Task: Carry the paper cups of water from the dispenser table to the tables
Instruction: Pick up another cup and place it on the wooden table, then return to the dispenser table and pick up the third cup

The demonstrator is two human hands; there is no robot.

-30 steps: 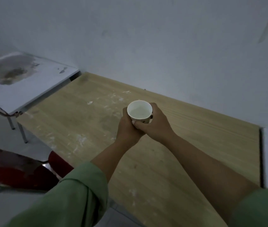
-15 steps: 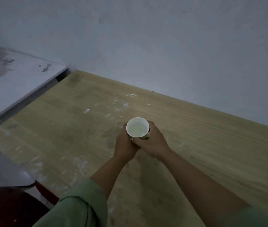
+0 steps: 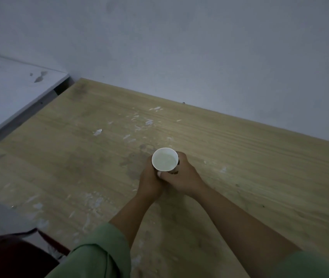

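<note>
The paper cup [image 3: 165, 159] is sitting clasped in both hands, left hand [image 3: 150, 180] and right hand [image 3: 181, 177], over the wooden table [image 3: 260, 167]; setting it down is what remains.

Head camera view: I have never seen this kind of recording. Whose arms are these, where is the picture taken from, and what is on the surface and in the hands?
There is no machine here. A person wears one wide-angle camera on the head, looking forward and down, so the two arms reaching in from the bottom edge are that person's own, in green sleeves.

Both hands are wrapped around one white paper cup, the left hand on its left side and the right hand on its right. The cup is upright, and a pale liquid shows inside.

Under it is a wooden table against a plain wall, marked with white flecks and dark stains. Whether the cup already rests on it cannot be told. A white table stands beside it on the left.
</note>
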